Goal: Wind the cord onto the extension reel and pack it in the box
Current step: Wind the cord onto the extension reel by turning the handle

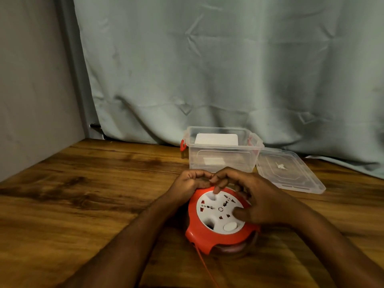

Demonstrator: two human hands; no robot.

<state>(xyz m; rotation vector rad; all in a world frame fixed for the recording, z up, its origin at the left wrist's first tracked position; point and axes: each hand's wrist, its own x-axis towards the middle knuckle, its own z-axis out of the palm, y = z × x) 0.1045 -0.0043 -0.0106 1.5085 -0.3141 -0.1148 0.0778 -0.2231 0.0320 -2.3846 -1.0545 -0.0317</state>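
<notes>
An orange extension reel [199, 231] with a white socket face lies flat on the wooden table [72, 204] in front of me. My left hand [188, 183] grips its far left rim with curled fingers. My right hand [253, 200] rests over the far right of the reel, one fingertip in a hole of the white face and the thumb pressing on the face. An orange cord [204, 265] runs from the reel's near side toward the bottom edge of the view. Behind the reel stands an open clear plastic box [224, 161] with orange latches.
The box's clear lid [291, 173] lies flat on the table to the right of the box. A white object [216, 139] sits inside the box. A grey-green curtain [207, 69] hangs behind the table, and a grey wall [31, 90] borders it on the left.
</notes>
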